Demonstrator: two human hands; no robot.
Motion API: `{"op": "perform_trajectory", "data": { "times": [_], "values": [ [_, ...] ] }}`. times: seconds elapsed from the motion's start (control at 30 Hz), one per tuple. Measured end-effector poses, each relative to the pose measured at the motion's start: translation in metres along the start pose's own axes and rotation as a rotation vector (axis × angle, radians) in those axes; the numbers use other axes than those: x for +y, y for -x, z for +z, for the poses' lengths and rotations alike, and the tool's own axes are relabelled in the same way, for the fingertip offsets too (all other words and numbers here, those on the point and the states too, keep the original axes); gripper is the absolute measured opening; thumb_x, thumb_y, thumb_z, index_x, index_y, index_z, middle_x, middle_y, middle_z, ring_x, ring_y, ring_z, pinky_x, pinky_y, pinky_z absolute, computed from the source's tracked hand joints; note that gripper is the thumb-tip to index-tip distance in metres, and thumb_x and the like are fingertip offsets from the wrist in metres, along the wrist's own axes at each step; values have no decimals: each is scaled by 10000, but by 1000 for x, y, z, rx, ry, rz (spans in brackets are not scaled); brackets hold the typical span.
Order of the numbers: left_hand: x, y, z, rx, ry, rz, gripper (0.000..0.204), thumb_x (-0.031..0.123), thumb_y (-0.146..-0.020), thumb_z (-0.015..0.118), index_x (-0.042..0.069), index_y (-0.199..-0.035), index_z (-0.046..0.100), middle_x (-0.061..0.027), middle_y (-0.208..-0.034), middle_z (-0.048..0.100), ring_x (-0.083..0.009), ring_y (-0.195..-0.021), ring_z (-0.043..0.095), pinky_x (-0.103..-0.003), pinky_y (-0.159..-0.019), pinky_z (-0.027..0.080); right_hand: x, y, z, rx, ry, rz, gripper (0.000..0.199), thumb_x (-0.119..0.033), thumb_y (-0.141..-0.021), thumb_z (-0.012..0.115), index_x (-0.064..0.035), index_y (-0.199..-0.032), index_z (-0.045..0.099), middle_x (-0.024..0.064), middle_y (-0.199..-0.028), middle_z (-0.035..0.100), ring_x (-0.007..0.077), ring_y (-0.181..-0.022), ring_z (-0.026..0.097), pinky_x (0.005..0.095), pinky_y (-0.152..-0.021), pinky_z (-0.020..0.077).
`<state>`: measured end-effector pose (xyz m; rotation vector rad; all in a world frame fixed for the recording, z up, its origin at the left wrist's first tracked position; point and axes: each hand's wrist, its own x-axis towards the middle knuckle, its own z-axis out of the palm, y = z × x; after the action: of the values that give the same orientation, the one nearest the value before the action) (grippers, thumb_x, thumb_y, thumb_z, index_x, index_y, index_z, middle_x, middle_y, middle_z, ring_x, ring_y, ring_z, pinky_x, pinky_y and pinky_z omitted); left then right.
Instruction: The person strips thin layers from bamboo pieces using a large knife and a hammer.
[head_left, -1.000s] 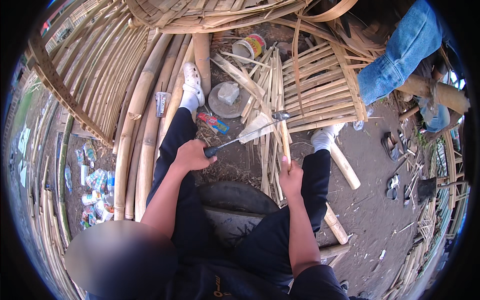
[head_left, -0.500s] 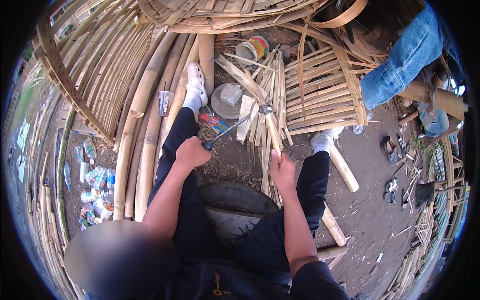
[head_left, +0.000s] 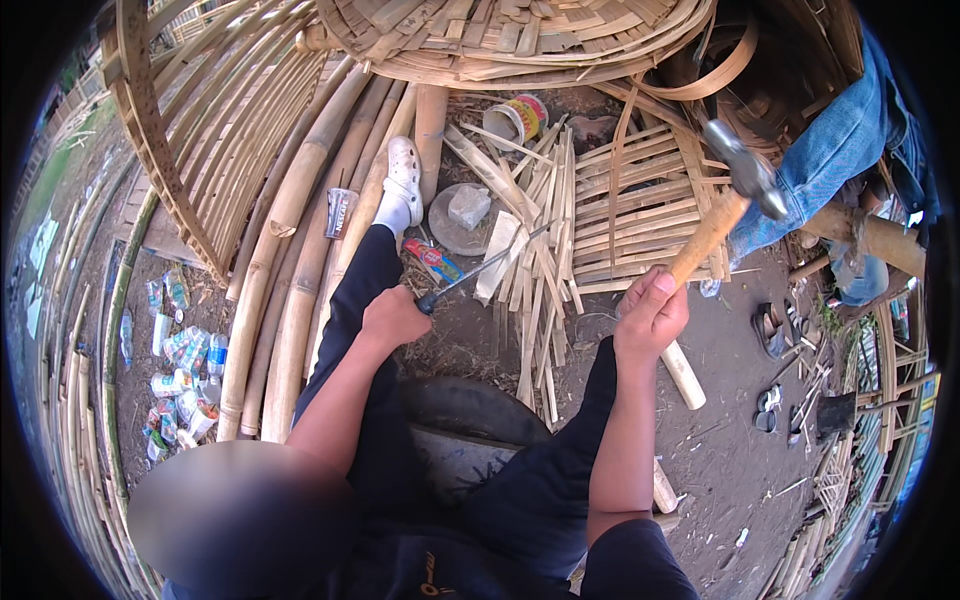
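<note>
My left hand (head_left: 394, 319) is wrapped round the dark handle of a tool with a long thin metal shaft (head_left: 476, 271); it looks like a screwdriver, though the tip is hard to make out. The shaft slants up and away to the right, toward a loose pile of split bamboo strips (head_left: 540, 210). My right hand (head_left: 652, 312) grips the wooden handle of a hammer (head_left: 702, 236), held up at the right. The hammer's metal head is at the far end, in front of a person's denim-clad leg (head_left: 825, 140) in this view.
A slatted bamboo panel (head_left: 640, 205) lies beyond the strips, below a woven bamboo piece (head_left: 520, 45). Thick bamboo poles (head_left: 270, 330) run along the left, near littered cups and bottles (head_left: 190, 360). A stone lump (head_left: 468, 208) sits on a round grey disc. Sandals (head_left: 770, 330) lie at right.
My right hand has swung the hammer up and to the right, away from the metal shaft. My left hand keeps its hold on the dark-handled tool with little movement.
</note>
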<state>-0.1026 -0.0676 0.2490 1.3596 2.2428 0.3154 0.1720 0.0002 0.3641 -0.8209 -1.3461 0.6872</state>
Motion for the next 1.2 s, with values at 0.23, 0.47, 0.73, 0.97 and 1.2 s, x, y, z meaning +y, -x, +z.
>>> {"op": "perform_trajectory", "data": {
  "times": [0.23,0.47,0.73,0.97,1.2],
  "values": [
    [13,2,-1,24,13,-33,333,214,-716,634,-43,-920,688,-241,-943,685,-368,-963,665,-429,-863,529,182,127,-41,-677,1045,464,532,-418,-955,498,86,-874,649,319,-823,639,469,-813,637,515,-748,508],
    [-13,-16,14,15,45,-59,372,247,-724,655,-61,-933,658,-269,-961,670,-388,-972,653,-442,-862,521,163,135,-32,-803,1005,816,588,-485,-933,514,83,-901,663,322,-918,642,459,-940,625,501,-839,483],
    [3,-19,39,34,51,38,312,254,-700,664,-19,-847,694,-239,-893,684,-369,-912,673,-434,-829,539,48,-2,-41,-196,708,98,489,-344,-1013,470,5,-671,483,80,-511,480,224,-443,495,384,-451,369],
    [5,-23,42,-14,83,10,360,257,-704,672,-34,-916,683,-232,-967,685,-359,-950,673,-419,-847,535,10,-33,-5,157,-235,-139,425,-449,-1021,410,-58,-855,389,30,-603,380,90,-462,322,243,-394,274],
    [19,-33,70,-20,189,-60,380,245,-704,669,-46,-949,680,-246,-989,682,-362,-995,659,-408,-879,527,246,131,-69,-565,1167,455,510,-425,-944,522,58,-831,643,265,-734,650,467,-740,640,515,-725,514]
  ]
}}
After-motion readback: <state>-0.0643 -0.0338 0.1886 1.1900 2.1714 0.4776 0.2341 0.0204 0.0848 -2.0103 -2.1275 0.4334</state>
